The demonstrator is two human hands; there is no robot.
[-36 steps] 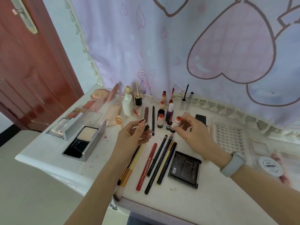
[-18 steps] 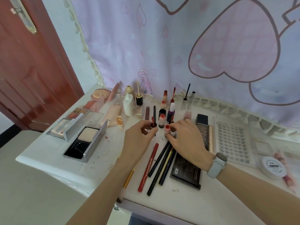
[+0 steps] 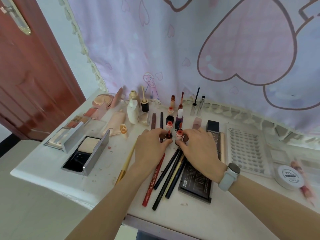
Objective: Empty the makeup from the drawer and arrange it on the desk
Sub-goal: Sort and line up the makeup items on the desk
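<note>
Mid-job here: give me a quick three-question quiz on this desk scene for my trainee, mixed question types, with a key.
1. True or false: the silver compact at the desk's left lies open.
2. Which wrist wears the watch? A) left B) right
3. Fill in: the left hand and right hand each pinch a small lip ____, the left hand's tube beside the right hand's tube, standing behind the row of pencils.

Key: 1 true; 2 B; 3 tube.
</note>
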